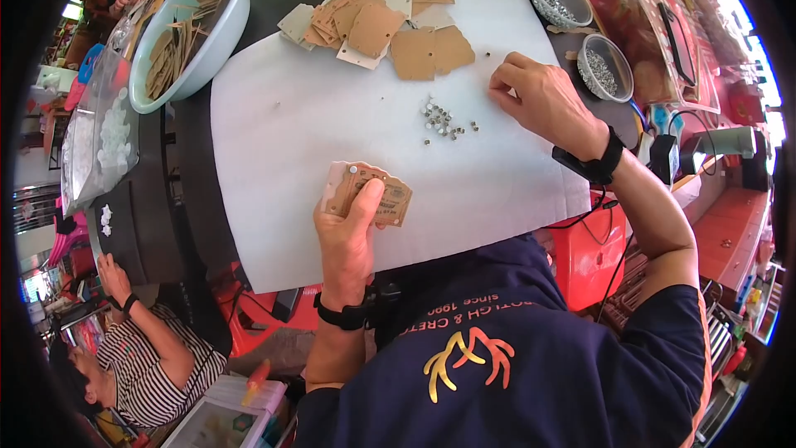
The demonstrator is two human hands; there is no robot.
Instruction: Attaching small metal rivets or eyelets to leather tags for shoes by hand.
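Observation:
My left hand (pixel 350 236) grips a small stack of brown printed cardboard cards (pixel 390 199), thumb pressed across the top. The cards have wavy edges and small corner holes, and a pale round stud sits at one corner. My right hand (pixel 543 99) hovers over the right side of the white sheet (pixel 315 124), fingers curled inward; whatever may be in the fingertips is hidden. Left of that hand lies a loose cluster of small metal studs (pixel 444 120). A single stud (pixel 487 54) lies near its fingers. More brown cards (pixel 377 29) are piled at the sheet's far edge.
Two clear bowls of small metal parts (pixel 609 70) stand at the right. A pale green basin (pixel 236 8) holding cardboard pieces is at the far left, beside a clear bag of white pieces (pixel 112 137). Another person in a striped shirt (pixel 157 348) sits at the left.

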